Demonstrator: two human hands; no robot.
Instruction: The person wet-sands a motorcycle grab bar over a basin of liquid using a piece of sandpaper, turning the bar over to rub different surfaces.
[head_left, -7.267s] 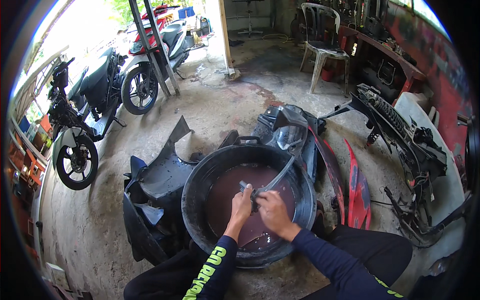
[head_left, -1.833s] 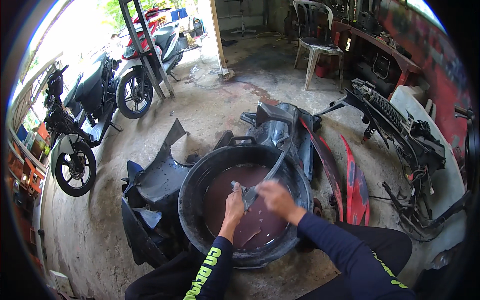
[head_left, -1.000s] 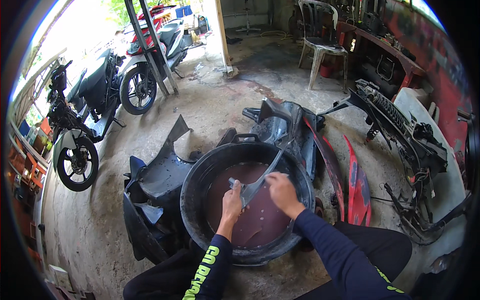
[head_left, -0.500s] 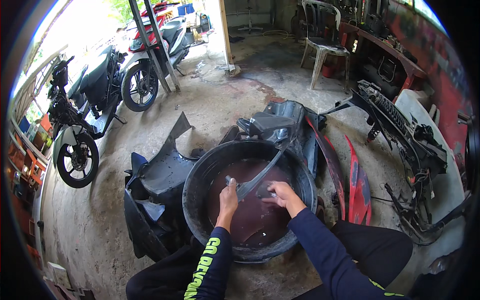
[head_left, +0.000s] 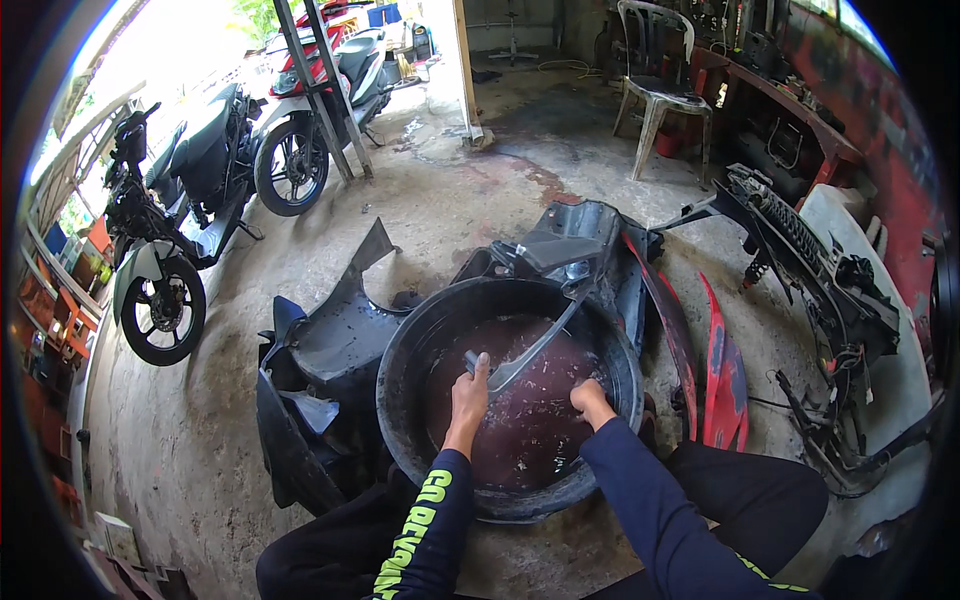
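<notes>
A wide black tub (head_left: 394,412) stands between my knees, holding murky reddish-brown water (head_left: 515,435). My left hand (head_left: 468,402) grips the near end of a long, curved grey plastic trim piece (head_left: 541,350). That piece slants over the tub, its far end by the back rim. At the right side of the tub my right hand (head_left: 593,402) dips into the water with curled fingers. Its fingertips are under the surface, so what they hold cannot be seen. Ripples and bright flecks of foam show on the water around it.
Dark body panels (head_left: 340,350) lie left of the tub, with more behind it. Red panels (head_left: 727,380) and a bare motorcycle frame (head_left: 825,270) are on the right. Two motorcycles (head_left: 165,310) stand at far left; a plastic chair (head_left: 660,95) is behind.
My right hand has moved from beside the trim piece, where it had a small dark grey piece in its fingers, right and down into the water. My left hand keeps its grip. The view has shifted slightly.
</notes>
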